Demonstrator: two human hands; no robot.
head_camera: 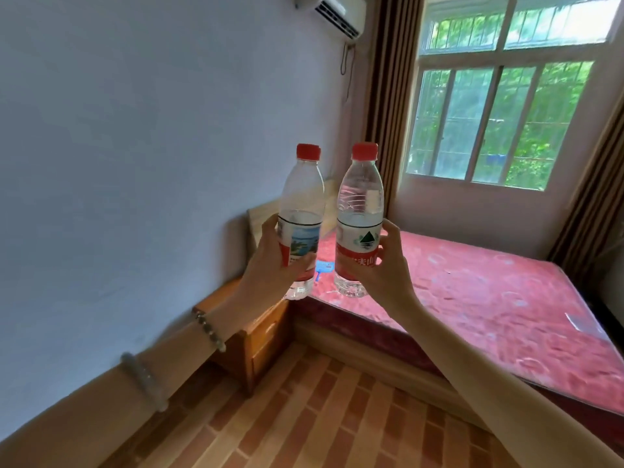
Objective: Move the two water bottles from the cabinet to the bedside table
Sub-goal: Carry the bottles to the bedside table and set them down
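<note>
1. The left hand (270,265) was wrapped around the lower half of a clear plastic water bottle (301,211), fingers closed over its label; the bottle stood nearly upright in the air, with a ribbed red screw cap, a smooth rounded shoulder and a label showing a blue landscape picture.
2. The right hand (385,265) was clamped on a second water bottle (360,214) of the same shape, thumb on one side and fingers on the other; its label was red and white with a dark green mountain mark, and its shoulder had moulded ridges.
3. The two bottles were held side by side, close together but not touching, above the near corner of the bed and the bedside table.
4. The bedside table (256,329) was a boxy orange-brown wooden unit with a drawer front, standing below the left forearm, against the wall and touching the bed's side.
5. The left forearm wore a bracelet (209,329) of round, pale beads and, further up, a smooth, pale bangle (143,380).
6. The bed (472,292) carried a red patterned mattress under a glossy, clear covering, with a pale wooden headboard behind the bottles.
7. A small blue object (322,267) lay on the mattress between the bottles; its shape was too blurred to tell.
8. The floor (320,417) had a brick-like pattern in brown and tan.
9. Brown striped curtains (388,96) framed a barred window, and a white air conditioner (337,11) hung on the plain, pale wall.
</note>
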